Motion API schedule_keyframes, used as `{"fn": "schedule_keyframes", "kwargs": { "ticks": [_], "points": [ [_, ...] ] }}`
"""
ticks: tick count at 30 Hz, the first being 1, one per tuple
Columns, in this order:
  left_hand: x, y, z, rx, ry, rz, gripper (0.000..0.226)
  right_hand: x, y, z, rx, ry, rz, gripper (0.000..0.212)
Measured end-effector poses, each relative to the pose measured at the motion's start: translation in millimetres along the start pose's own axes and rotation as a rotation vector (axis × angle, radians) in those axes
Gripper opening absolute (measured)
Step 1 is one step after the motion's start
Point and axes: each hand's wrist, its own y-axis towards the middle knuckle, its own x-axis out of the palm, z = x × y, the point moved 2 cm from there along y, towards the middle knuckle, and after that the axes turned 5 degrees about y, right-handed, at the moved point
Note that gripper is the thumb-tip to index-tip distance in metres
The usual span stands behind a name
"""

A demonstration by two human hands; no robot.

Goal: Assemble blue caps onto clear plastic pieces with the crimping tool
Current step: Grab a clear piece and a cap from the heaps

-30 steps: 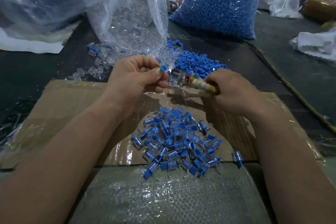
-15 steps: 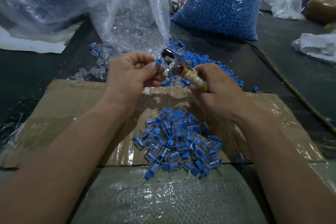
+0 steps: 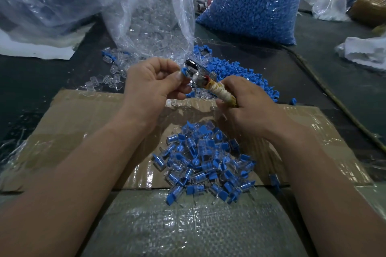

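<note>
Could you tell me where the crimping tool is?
Head view, centre: the crimping tool is in the right hand, its head at the blue cap the left hand pinches.

Right grip (image 3: 246,108): I hold crimping tool (image 3: 211,87) by wrapped handle.
Left grip (image 3: 152,83): I pinch blue cap (image 3: 184,70) at tool head.
Capped pieces (image 3: 204,162): heaped on cardboard (image 3: 79,123), nearer me.

Nothing fancy to see on the person: left hand (image 3: 153,84) and right hand (image 3: 248,108) are both bare. Left forearm (image 3: 83,173) and right forearm (image 3: 323,183) are bare right to the frame edge. The left thumbnail (image 3: 178,77) looks trimmed short.
</note>
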Motion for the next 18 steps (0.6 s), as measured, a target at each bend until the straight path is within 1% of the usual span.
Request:
{"fn": "schedule_keyframes", "kwargs": {
  "ticks": [8,18],
  "points": [
    [0.0,-1.4,-0.7,0.052,0.094,0.065,0.017,2.6,1.7,-7.4,0.017,-0.036,0.029,0.018],
    [-1.3,-2.6,-3.2,0.058,0.147,0.101,0.016,5.5,3.7,-8.7,0.028,-0.063,0.051,0.018]
  ]
}}
